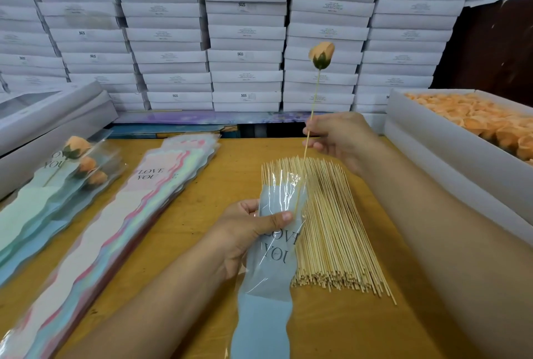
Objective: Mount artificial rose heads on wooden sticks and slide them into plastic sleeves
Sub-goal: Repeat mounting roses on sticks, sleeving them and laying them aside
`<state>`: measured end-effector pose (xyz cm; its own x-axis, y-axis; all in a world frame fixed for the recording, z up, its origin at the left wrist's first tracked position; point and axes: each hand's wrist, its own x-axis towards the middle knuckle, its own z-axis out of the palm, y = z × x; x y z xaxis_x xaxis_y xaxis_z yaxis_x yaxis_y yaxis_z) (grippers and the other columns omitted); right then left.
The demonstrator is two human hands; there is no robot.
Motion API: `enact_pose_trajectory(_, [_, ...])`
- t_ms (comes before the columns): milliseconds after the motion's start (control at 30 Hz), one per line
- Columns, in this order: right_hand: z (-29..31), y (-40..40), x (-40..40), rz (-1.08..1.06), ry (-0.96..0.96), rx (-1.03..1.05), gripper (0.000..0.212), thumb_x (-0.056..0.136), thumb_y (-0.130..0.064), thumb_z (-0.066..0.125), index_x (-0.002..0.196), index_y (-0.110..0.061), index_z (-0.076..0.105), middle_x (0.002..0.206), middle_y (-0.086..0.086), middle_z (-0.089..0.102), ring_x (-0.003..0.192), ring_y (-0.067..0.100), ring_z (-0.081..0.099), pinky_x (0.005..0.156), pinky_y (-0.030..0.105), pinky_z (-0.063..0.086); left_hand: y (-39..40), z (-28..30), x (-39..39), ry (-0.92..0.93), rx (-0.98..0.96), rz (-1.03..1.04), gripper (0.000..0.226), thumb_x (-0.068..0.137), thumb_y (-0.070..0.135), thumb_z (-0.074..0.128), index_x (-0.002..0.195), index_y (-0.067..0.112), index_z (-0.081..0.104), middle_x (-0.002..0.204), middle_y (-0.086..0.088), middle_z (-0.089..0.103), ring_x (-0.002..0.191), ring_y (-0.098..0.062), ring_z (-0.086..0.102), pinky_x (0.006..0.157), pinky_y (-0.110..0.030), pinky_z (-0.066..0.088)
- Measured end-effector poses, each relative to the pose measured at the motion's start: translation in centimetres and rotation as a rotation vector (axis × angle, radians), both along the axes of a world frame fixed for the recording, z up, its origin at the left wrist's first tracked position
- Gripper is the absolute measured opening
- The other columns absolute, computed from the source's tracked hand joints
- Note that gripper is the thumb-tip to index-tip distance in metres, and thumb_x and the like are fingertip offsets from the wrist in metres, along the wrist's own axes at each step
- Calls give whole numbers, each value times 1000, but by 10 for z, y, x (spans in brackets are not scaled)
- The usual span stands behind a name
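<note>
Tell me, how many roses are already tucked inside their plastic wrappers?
3, all in the finished pile at the table's left: one on top, one below it, one lowest. More may hide underneath. The rose in the right hand isn't in yet.

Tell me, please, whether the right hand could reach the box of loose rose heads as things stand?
Probably yes, but not freely: the open box lies right beside the right hand with nothing between, yet that hand is pinching the stick of a mounted rose.

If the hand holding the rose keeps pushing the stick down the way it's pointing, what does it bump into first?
Probably the open top of the blue sleeve held by the left hand. The right hand aims the stick there, its tip seemingly already inside; depth is unclear.
</note>
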<state>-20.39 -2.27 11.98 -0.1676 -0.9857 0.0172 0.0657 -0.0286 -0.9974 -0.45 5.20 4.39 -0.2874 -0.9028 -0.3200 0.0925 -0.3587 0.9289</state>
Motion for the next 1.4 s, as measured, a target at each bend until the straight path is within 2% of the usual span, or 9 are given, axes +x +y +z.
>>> enact_pose_trajectory(133, [-13, 10, 8, 80, 60, 28, 2, 89, -3, 70, 89, -4, 71, 73, 6, 75, 65, 16, 73, 52, 18, 55, -1, -1, 0, -6, -15, 27, 66, 56, 18, 88, 117, 2, 69, 97, -19, 77, 75, -28, 76, 61, -36, 61])
enact_pose_trajectory(400, [-33, 24, 22, 211, 114, 126, 10, 80, -18, 80, 89, -16, 76, 86, -4, 77, 94, 15, 68, 79, 28, 51, -2, -1, -1, 45, 2, 62, 58, 63, 16, 87, 115, -1, 69, 99, -22, 76, 78, -30, 75, 70, -40, 63])
enact_pose_trajectory(600, [-38, 30, 24, 241, 102, 155, 7, 82, -14, 79, 89, -13, 78, 83, 1, 75, 85, 17, 66, 75, 32, 54, 0, -1, -2, 95, -1, 50, 51, 63, 12, 86, 110, 0, 71, 99, -24, 75, 77, -31, 76, 65, -38, 62])
enact_pose_trajectory(733, [-27, 30, 20, 297, 137, 163, 17, 88, -21, 73, 100, -8, 74, 94, 4, 76, 87, 16, 67, 75, 30, 53, 2, 0, -3, 74, -4, 26, 54, 63, 12, 86, 113, 0, 70, 100, -23, 75, 81, -33, 75, 71, -42, 63])
enact_pose_trajectory(867, [-8, 20, 17, 204, -7, 113, 12, 92, -20, 70, 98, -10, 68, 88, 3, 77, 81, 15, 69, 70, 26, 54, 6, 1, -6, 50, 7, 2, 62, 64, 12, 86, 121, -2, 65, 104, -23, 75, 90, -35, 74, 79, -44, 62])
enact_pose_trajectory(1033, [8, 6, 12, 75, -51, 67, 2, 95, -15, 65, 95, -13, 66, 78, 2, 78, 75, 14, 72, 63, 22, 52, 7, 1, -6, 73, 7, 0, 54, 68, 8, 83, 119, -4, 66, 101, -23, 75, 78, -30, 75, 64, -37, 62])
enact_pose_trajectory(1233, [-9, 10, 10, 104, 36, 122, 20, 89, -17, 72, 107, -9, 73, 98, 3, 77, 87, 13, 68, 77, 27, 52, 3, 1, -5, 117, 9, 46, 60, 63, 11, 84, 118, -2, 67, 98, -22, 76, 71, -28, 74, 61, -36, 61])
enact_pose_trajectory(1333, [-20, 17, 11, 156, 78, 161, 18, 87, -21, 74, 103, -12, 73, 91, -3, 74, 85, 11, 65, 77, 28, 49, 2, 0, -5, 123, -16, 67, 50, 60, 13, 85, 106, 1, 71, 94, -20, 77, 68, -25, 73, 61, -35, 62])
enact_pose_trajectory(1400, [-26, 21, 11, 197, 109, 177, 17, 86, -21, 75, 101, -12, 73, 90, -2, 72, 85, 13, 63, 78, 29, 50, 2, 1, -4, 130, -8, 81, 51, 59, 13, 86, 107, 2, 70, 94, -19, 77, 68, -25, 72, 62, -36, 62])
